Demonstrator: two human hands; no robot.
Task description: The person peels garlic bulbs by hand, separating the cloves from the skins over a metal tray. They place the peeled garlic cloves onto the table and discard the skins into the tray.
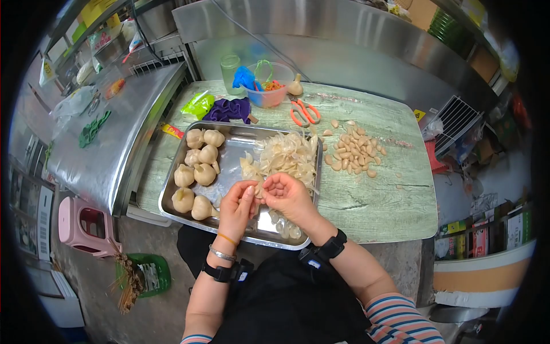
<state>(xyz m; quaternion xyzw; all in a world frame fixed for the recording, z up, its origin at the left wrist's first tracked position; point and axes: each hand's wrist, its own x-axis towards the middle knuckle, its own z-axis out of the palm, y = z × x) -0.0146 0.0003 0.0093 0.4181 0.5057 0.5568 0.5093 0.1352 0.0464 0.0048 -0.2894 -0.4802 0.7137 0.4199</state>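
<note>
Both hands meet over the near part of a steel tray (230, 127). My left hand (239, 200) is closed in a pinch, and my right hand (290, 198) pinches close against it. Between the fingertips is a small pale piece that looks like a garlic clove (260, 192), mostly hidden by the fingers. Several whole garlic bulbs (204, 174) lie along the tray's left side. A heap of papery garlic skins (289, 155) fills its right side, just beyond my hands. Several loose cloves (281, 225) lie near my right wrist.
A pile of peeled garlic cloves (356, 150) lies on the green table (378, 212). Behind the tray are orange-handled scissors (305, 113), a plastic bowl (278, 74), a green jar (231, 73) and a purple cloth (230, 109). A pink stool (86, 226) stands at left.
</note>
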